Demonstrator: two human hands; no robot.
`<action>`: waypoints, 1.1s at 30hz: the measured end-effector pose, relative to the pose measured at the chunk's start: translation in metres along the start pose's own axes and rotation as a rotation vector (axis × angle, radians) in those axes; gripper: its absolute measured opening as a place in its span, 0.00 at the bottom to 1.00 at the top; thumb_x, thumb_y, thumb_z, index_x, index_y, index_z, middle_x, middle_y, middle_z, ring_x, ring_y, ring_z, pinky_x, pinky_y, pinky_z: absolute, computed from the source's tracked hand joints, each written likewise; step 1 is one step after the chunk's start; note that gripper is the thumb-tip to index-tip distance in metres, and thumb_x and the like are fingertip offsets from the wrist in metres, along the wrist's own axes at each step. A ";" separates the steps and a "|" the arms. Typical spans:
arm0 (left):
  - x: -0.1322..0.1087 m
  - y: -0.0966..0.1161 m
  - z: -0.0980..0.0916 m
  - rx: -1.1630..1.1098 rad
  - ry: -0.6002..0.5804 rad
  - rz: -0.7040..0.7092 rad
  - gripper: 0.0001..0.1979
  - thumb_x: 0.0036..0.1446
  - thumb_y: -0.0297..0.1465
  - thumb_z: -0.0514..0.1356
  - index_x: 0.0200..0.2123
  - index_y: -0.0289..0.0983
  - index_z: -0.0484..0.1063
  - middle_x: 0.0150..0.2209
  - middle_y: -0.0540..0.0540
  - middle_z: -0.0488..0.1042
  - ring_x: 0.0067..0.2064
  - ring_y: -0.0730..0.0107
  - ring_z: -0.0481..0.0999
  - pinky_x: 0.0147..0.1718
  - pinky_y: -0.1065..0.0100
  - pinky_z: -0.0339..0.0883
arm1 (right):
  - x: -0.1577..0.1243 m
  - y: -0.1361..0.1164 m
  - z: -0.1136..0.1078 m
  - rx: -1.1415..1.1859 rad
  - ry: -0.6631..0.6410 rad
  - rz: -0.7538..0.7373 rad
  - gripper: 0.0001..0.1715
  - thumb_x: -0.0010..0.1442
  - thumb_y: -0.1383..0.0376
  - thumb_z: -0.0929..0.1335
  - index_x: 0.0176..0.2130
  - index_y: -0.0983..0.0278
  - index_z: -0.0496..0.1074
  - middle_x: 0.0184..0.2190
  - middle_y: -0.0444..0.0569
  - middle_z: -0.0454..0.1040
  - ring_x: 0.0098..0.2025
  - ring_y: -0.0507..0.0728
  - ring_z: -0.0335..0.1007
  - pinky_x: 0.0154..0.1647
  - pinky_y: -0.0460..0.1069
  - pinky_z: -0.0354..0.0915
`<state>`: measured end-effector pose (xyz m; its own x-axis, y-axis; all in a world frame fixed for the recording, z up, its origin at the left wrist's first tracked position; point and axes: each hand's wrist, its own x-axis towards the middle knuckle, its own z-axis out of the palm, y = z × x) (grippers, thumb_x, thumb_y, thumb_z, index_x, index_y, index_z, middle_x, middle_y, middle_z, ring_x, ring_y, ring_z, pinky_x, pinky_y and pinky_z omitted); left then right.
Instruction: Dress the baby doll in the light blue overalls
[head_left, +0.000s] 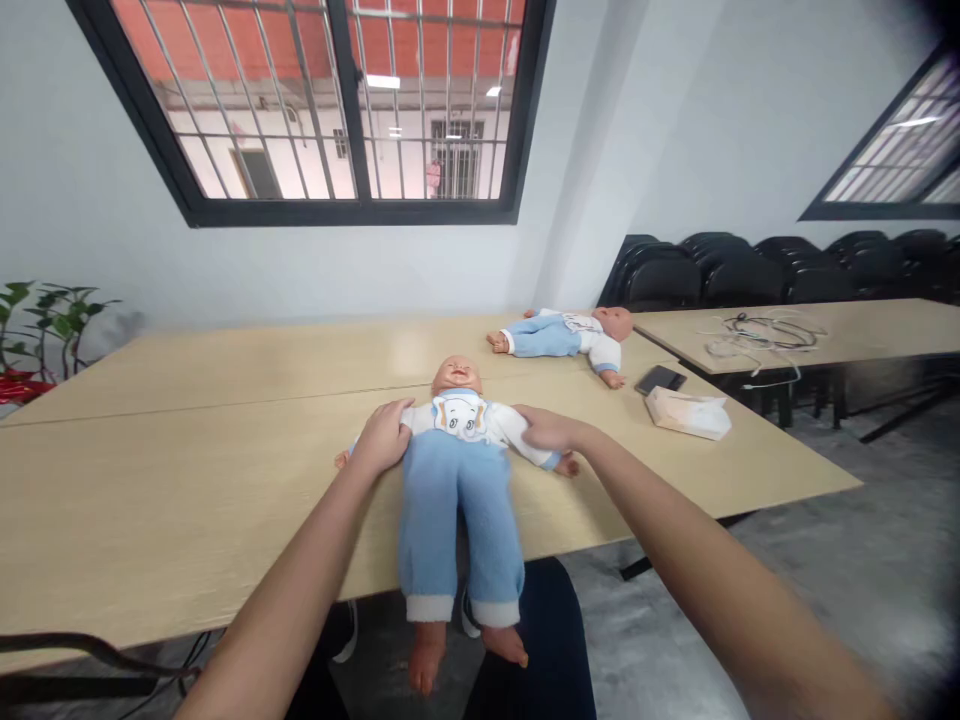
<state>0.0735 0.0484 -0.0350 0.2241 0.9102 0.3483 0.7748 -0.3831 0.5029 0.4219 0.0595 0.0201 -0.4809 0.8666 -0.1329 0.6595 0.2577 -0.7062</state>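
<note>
A baby doll [459, 450] lies on its back on the table, dressed in a white top with an animal face and light blue trousers. Its head points away from me, and its legs hang past the table's near edge. My left hand [386, 435] is closed around the doll's upper arm at the left. On the other side, my right hand [547, 430] grips the opposite sleeve, its fingertips partly hidden and slightly blurred. Both doll hands stick out beyond my hands.
A second doll [559, 333] in similar clothes lies at the table's back right. Near it are a dark phone [660, 379] and a tissue pack [688, 412]. Cables [765, 335] lie on the right-hand table [885, 325]. Black chairs [660, 272] stand behind; a plant [64, 320] is at left.
</note>
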 end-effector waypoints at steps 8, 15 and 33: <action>0.044 -0.007 -0.002 -0.181 -0.298 0.145 0.24 0.62 0.29 0.52 0.59 0.39 0.74 0.60 0.43 0.77 0.60 0.56 0.75 0.62 0.57 0.67 | 0.025 -0.013 0.017 -0.216 0.226 -0.024 0.34 0.61 0.67 0.62 0.65 0.69 0.68 0.65 0.59 0.70 0.65 0.66 0.67 0.68 0.59 0.60; 0.046 -0.018 0.019 -0.136 -0.281 0.173 0.23 0.68 0.34 0.49 0.60 0.39 0.74 0.60 0.41 0.77 0.60 0.58 0.75 0.61 0.57 0.67 | 0.036 -0.014 0.041 -0.429 0.173 -0.091 0.25 0.70 0.64 0.59 0.59 0.63 0.75 0.57 0.55 0.78 0.55 0.62 0.76 0.55 0.53 0.68; 0.046 -0.004 0.021 -0.007 -0.177 0.238 0.15 0.67 0.36 0.56 0.55 0.45 0.74 0.53 0.47 0.79 0.53 0.59 0.77 0.52 0.61 0.70 | 0.057 0.012 0.056 -0.630 0.518 -0.233 0.18 0.70 0.66 0.66 0.56 0.60 0.77 0.53 0.53 0.81 0.51 0.59 0.78 0.53 0.49 0.68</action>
<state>0.0927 0.0947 -0.0375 0.4987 0.8078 0.3143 0.6842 -0.5895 0.4294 0.3701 0.0879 -0.0349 -0.4207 0.8084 0.4117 0.8487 0.5111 -0.1363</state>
